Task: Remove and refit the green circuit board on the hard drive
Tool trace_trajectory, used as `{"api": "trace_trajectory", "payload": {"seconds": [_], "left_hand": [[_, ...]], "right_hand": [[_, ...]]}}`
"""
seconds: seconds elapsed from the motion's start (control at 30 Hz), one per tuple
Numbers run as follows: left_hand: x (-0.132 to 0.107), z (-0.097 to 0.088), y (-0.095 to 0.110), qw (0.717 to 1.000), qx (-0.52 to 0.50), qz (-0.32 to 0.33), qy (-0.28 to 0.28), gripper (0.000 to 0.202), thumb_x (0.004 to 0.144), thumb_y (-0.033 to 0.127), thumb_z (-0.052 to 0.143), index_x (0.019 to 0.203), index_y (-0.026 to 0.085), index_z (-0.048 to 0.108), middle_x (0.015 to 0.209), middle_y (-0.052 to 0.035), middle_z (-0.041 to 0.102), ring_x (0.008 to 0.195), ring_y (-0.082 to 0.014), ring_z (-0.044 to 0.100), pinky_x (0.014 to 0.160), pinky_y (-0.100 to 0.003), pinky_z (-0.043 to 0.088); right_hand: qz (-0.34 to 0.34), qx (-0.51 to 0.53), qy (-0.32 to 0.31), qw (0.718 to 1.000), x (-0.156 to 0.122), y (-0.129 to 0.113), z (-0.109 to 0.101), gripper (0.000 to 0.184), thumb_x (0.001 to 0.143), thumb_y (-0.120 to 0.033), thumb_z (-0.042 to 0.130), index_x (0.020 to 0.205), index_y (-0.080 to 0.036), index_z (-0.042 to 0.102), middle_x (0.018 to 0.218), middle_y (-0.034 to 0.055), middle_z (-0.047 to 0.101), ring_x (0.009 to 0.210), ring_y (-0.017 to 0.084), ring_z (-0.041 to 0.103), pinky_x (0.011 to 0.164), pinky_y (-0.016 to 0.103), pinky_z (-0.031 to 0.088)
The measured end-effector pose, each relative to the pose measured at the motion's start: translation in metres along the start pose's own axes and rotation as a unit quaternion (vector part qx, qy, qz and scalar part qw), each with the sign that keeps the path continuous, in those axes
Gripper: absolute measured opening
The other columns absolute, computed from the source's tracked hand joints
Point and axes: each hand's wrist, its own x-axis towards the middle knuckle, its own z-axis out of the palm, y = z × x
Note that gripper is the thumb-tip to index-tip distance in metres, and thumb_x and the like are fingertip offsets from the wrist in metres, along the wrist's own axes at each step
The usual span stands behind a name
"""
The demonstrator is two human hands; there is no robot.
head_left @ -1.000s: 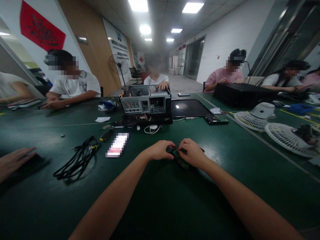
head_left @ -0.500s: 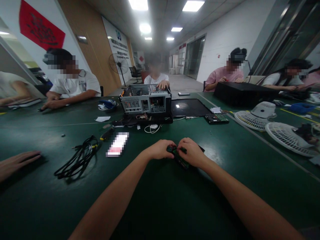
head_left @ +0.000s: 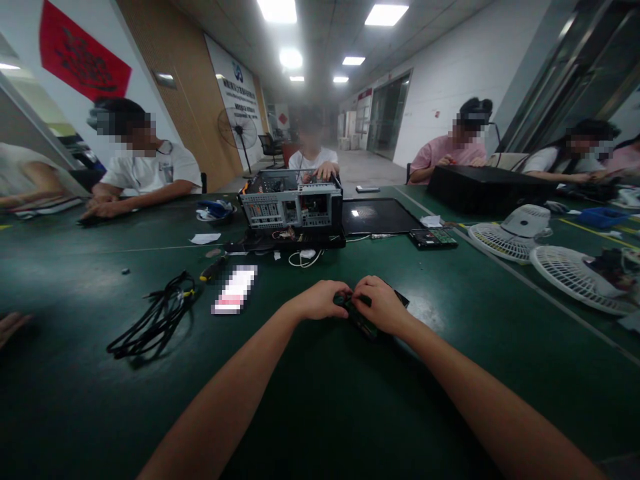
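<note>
Just right of the middle, a dark green circuit board (head_left: 367, 327) lies low over the table between my hands, tilted and partly covered by them. My left hand (head_left: 323, 298) is closed on its left end, thumb and fingers curled round a dark rounded part. From above, my right hand (head_left: 383, 303) bends over the board with its fingertips pressed together on it. A tiny piece in those fingertips, if any, is too small to make out. A dark flat edge (head_left: 401, 298) shows beyond my right hand.
A pixelated phone (head_left: 235, 290), a coiled black cable (head_left: 157, 320) and a yellow-black tool (head_left: 213, 269) lie on the left. An open computer case (head_left: 293, 210) stands ahead, near a hard drive (head_left: 433, 239). White fan parts (head_left: 515, 233) sit right. Co-workers sit around; another person's hand (head_left: 13, 327) is far left.
My right fingertips have shifted slightly left over the board, while my left hand keeps its place. The other person's hand at the left edge has drawn back out toward the left.
</note>
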Motion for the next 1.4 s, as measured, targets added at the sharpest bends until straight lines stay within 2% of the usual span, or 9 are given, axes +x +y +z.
{"api": "trace_trajectory", "payload": {"seconds": [0.27,0.4,0.53,0.67,0.77,0.87,1.1,1.3,1.4], "left_hand": [[0.0,0.0,-0.003,1.0,-0.029,-0.008,-0.007,0.058,0.077,0.035,0.079,0.132,0.024,0.062,0.127,-0.0078,0.067,0.098,-0.0237,0.07,0.083,-0.034,0.054],[0.0,-0.001,-0.002,1.0,-0.021,-0.001,-0.001,0.059,0.075,0.034,0.082,0.13,0.023,0.064,0.125,-0.0083,0.069,0.113,-0.0268,0.066,0.095,-0.038,0.051],[0.0,-0.002,0.002,1.0,-0.018,-0.004,-0.009,0.063,0.075,0.039,0.082,0.133,0.023,0.062,0.126,-0.0088,0.068,0.114,-0.0267,0.066,0.096,-0.038,0.049],[0.001,0.001,0.003,1.0,0.011,0.002,0.0,0.069,0.072,0.045,0.084,0.133,0.023,0.061,0.126,-0.0088,0.068,0.113,-0.0276,0.065,0.096,-0.038,0.048],[0.001,0.003,0.004,0.999,0.05,0.006,0.008,0.067,0.071,0.05,0.084,0.129,0.023,0.063,0.122,-0.0086,0.068,0.11,-0.0284,0.065,0.093,-0.037,0.048],[0.002,0.004,0.006,0.996,0.085,0.013,0.014,0.066,0.071,0.054,0.082,0.126,0.021,0.064,0.12,-0.0092,0.068,0.108,-0.0295,0.064,0.09,-0.037,0.048],[0.006,0.014,0.012,0.988,0.145,-0.035,0.051,0.057,0.074,0.061,0.076,0.112,0.021,0.067,0.114,-0.0109,0.068,0.102,-0.0321,0.065,0.082,-0.037,0.049],[0.004,0.006,0.01,0.992,0.116,-0.012,0.041,0.059,0.071,0.053,0.081,0.118,0.02,0.066,0.115,-0.0104,0.067,0.107,-0.032,0.063,0.092,-0.04,0.05],[-0.001,-0.006,0.012,0.987,0.083,-0.009,0.139,0.049,0.082,0.043,0.072,0.125,0.02,0.065,0.119,-0.0102,0.063,0.109,-0.0284,0.062,0.099,-0.041,0.049]], "right_hand": [[0.037,-0.017,0.009,0.999,0.001,0.001,-0.017,0.011,0.091,-0.018,0.06,0.086,-0.02,0.07,0.098,0.007,0.067,0.097,0.022,0.061,0.087,0.035,0.048],[0.138,-0.084,0.011,0.987,-0.001,0.016,-0.033,0.012,0.091,-0.026,0.061,0.093,-0.019,0.071,0.102,0.0106,0.069,0.1,0.025,0.062,0.091,0.038,0.047],[0.274,-0.137,-0.042,0.951,-0.007,0.034,-0.048,0.057,0.088,-0.059,0.064,0.121,-0.012,0.066,0.117,0.0224,0.066,0.107,0.036,0.063,0.091,0.046,0.048],[0.352,-0.135,-0.145,0.915,-0.011,0.035,-0.051,0.093,0.079,-0.088,0.048,0.127,-0.01,0.062,0.114,0.0271,0.067,0.099,0.04,0.067,0.079,0.049,0.051],[0.344,-0.132,-0.161,0.916,-0.012,0.029,-0.048,0.099,0.077,-0.092,0.044,0.132,-0.011,0.058,0.116,0.027,0.066,0.101,0.042,0.067,0.08,0.05,0.05],[0.329,-0.117,-0.135,0.927,-0.011,0.026,-0.042,0.098,0.079,-0.088,0.047,0.138,-0.01,0.054,0.122,0.0286,0.064,0.104,0.042,0.066,0.081,0.05,0.051],[0.243,-0.098,-0.038,0.964,-0.009,0.03,-0.019,0.073,0.093,-0.061,0.054,0.142,-0.008,0.048,0.132,0.0261,0.058,0.118,0.038,0.06,0.098,0.047,0.046],[0.209,-0.113,0.008,0.971,-0.011,0.035,-0.004,0.076,0.087,-0.062,0.063,0.143,-0.014,0.049,0.134,0.0213,0.058,0.121,0.037,0.055,0.105,0.048,0.04],[0.194,-0.109,0.008,0.975,-0.011,0.037,-0.002,0.072,0.087,-0.061,0.062,0.142,-0.014,0.051,0.134,0.0203,0.058,0.122,0.036,0.053,0.106,0.048,0.04]]}}
